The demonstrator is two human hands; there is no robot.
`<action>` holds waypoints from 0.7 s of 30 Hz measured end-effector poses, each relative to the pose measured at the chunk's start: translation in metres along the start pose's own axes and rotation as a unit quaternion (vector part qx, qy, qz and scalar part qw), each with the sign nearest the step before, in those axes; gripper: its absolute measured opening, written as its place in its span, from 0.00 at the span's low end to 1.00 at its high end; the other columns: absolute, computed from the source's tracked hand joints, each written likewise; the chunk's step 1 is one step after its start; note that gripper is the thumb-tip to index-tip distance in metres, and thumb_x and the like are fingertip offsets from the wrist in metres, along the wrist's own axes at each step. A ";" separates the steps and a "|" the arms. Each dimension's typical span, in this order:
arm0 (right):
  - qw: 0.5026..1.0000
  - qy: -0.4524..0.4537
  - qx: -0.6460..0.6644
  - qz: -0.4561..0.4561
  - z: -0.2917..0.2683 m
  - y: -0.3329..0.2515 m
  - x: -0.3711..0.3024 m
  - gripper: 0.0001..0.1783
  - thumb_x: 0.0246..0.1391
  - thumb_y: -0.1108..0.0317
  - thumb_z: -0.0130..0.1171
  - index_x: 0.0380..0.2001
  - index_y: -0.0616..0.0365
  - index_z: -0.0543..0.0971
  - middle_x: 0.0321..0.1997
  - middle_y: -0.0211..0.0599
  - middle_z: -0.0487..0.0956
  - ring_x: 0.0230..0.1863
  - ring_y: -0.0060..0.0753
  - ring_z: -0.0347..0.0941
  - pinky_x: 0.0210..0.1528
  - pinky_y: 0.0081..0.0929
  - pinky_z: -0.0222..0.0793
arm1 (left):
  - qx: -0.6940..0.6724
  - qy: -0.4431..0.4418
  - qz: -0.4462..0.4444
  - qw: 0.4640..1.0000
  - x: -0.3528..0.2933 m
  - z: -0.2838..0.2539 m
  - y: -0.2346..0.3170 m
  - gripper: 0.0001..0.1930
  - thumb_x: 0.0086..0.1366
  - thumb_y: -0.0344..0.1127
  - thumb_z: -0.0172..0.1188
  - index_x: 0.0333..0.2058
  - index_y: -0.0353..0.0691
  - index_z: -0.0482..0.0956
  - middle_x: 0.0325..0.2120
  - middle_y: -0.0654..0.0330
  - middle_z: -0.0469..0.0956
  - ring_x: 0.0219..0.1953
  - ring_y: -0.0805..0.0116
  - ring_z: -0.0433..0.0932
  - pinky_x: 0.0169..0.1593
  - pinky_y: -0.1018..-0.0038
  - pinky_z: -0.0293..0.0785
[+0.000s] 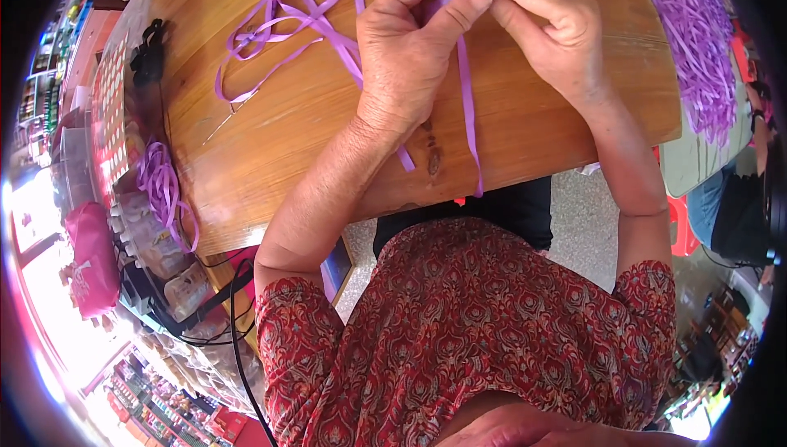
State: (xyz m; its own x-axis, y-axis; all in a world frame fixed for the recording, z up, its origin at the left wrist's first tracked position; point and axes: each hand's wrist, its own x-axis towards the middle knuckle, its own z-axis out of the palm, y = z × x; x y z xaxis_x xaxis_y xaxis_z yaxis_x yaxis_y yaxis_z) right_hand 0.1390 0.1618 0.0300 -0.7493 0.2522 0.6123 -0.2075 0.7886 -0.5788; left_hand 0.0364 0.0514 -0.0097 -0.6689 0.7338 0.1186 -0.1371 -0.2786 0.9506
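Observation:
Over the far middle of the wooden table, both hands meet on a purple ribbon (467, 103). My left hand (410, 45) pinches it between thumb and forefinger. My right hand (553, 29) is closed on the same ribbon, and a small fold of it shows at the right fingertips. One tail hangs straight down from the hands towards the table's near edge; a shorter end shows below my left wrist. More loops of purple ribbon (307, 9) lie loose on the table left of my left hand. A thin needle-like piece (218, 129) lies near those loops.
The wooden table (525, 131) has a curved right edge. Beyond it, a pile of purple ribbons (697, 45) covers a pale table. At the left edge hangs a purple ribbon bundle (162, 185), near a black cable (148, 54) and a pink pouch (92, 258). Someone sits at far right.

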 end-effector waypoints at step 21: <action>0.990 0.026 -0.098 -0.101 0.016 0.034 -0.013 0.13 0.43 0.80 0.59 0.36 0.60 0.78 0.26 0.33 0.76 0.29 0.29 0.72 0.34 0.24 0.63 | 0.065 0.025 -0.056 0.996 -0.003 -0.002 0.011 0.05 0.60 0.27 0.58 0.33 0.32 0.78 0.25 0.67 0.76 0.27 0.83 0.70 0.31 0.87 0.65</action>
State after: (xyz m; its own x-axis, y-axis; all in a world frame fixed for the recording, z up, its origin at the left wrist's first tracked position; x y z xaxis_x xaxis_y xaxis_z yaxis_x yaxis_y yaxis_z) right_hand 0.1317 0.1767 -0.0058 -0.6702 0.1039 0.7349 -0.2196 0.9181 -0.3300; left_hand 0.0354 0.0443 -0.0003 -0.6908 0.7230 -0.0009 -0.1193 -0.1127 0.9864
